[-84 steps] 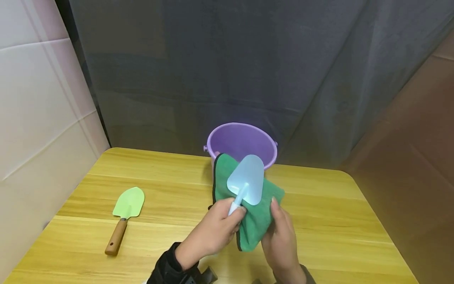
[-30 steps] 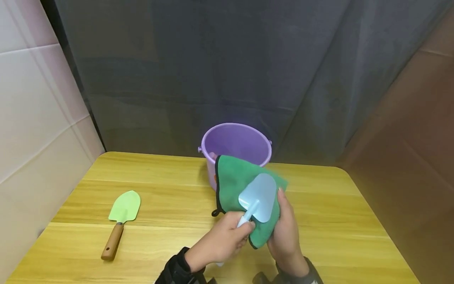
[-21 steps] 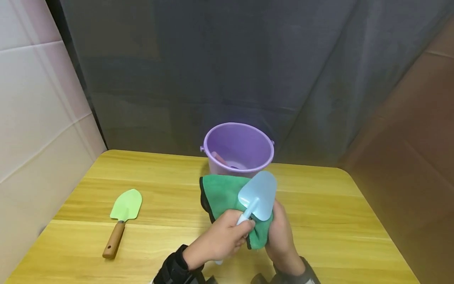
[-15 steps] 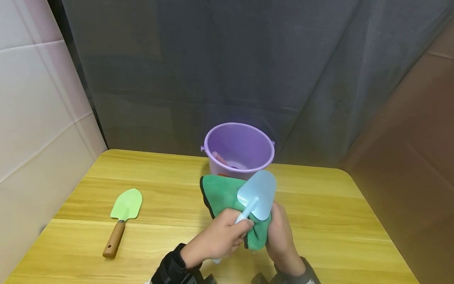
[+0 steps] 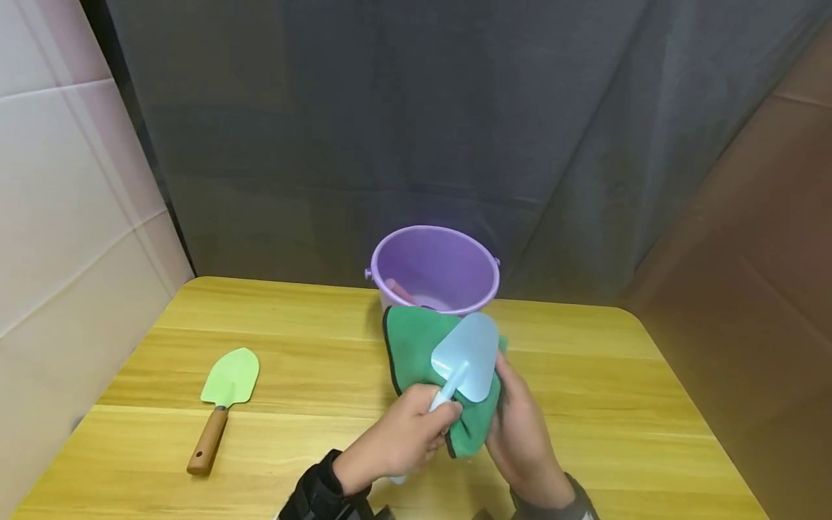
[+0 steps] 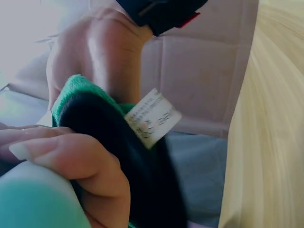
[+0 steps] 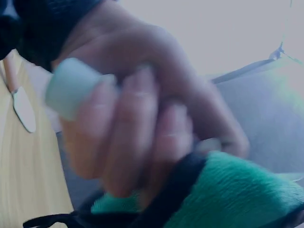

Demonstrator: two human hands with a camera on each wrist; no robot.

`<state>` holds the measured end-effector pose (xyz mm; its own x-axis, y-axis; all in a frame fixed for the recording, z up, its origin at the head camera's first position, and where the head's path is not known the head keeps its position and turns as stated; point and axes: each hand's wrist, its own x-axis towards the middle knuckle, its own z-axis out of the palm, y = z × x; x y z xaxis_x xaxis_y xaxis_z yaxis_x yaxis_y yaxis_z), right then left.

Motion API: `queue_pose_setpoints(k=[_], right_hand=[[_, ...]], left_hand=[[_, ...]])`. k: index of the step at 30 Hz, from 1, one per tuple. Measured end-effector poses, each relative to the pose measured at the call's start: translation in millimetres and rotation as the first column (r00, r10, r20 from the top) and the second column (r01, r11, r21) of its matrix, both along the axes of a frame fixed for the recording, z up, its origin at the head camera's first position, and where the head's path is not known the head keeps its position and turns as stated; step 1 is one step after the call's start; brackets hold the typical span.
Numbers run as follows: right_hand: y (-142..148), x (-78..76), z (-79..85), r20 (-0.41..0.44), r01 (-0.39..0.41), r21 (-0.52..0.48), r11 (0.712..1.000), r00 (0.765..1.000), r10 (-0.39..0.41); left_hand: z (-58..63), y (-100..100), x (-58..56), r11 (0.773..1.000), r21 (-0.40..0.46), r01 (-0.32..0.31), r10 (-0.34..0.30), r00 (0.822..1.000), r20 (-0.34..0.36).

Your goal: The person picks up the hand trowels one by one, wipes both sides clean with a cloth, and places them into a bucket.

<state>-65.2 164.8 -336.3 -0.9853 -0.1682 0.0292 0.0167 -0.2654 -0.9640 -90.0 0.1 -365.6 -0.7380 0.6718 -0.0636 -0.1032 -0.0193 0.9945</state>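
My left hand (image 5: 406, 433) grips the handle of a light blue trowel (image 5: 468, 354), its blade tilted up and away from me. Behind and under that blade lies a green cloth (image 5: 416, 343) with a black edge. My right hand (image 5: 523, 433) holds the cloth at the blade's right side, thumb up along it and the other fingers hidden. In the left wrist view a white label (image 6: 154, 118) hangs from the cloth's edge. The right wrist view, partly blurred, shows the left fingers curled round the trowel's pale handle (image 7: 71, 90).
A purple bucket (image 5: 435, 238) stands at the table's back edge, with a pinkish rod-shaped thing (image 5: 401, 291) inside. On the left of the wooden table (image 5: 312, 347) lies a green trowel (image 5: 227, 379) with a wooden handle. A dark curtain (image 5: 390, 144) hangs behind.
Since 2.8 s ago the blue trowel has come lower and a little right. The cloth dipped and bunched, then rose again toward the bucket as my right hand shifted along the blade.
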Motion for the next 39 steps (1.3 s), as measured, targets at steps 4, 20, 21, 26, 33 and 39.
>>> queue_pose_setpoints(k=[4, 20, 21, 26, 33, 39], right_hand=[[6.9, -0.5, 3.9, -0.063, -0.083, -0.106, 0.991, 0.995, 0.076], [16.2, 9.3, 10.0, -0.359, 0.143, -0.256, 0.956, 0.904, -0.231], [15.9, 10.4, 9.4, -0.383, 0.171, -0.259, 0.951, 0.886, -0.263], [10.1, 14.1, 8.0, -0.471, 0.247, -0.243, 0.938, 0.815, -0.337], [-5.5, 14.4, 8.4, -0.341, 0.315, -0.129, 0.940, 0.876, -0.341], [-13.3, 13.6, 4.8, -0.239, 0.333, -0.037, 0.942, 0.913, -0.332]], left_hand=[[-2.5, 1.0, -2.1, 1.000, -0.026, 0.003, -0.004, 1.000, -0.028], [-6.0, 8.4, 5.3, 0.988, -0.150, -0.020, -0.019, 0.967, -0.253], [-4.9, 9.0, 7.4, 0.986, -0.164, -0.038, -0.009, 0.961, -0.276], [1.6, 8.7, 14.5, 0.975, -0.196, -0.100, 0.024, 0.934, -0.356], [5.9, 1.9, 12.5, 0.963, -0.219, -0.160, 0.053, 0.904, -0.425], [11.0, -5.9, 7.5, 0.973, -0.199, -0.120, 0.041, 0.932, -0.361]])
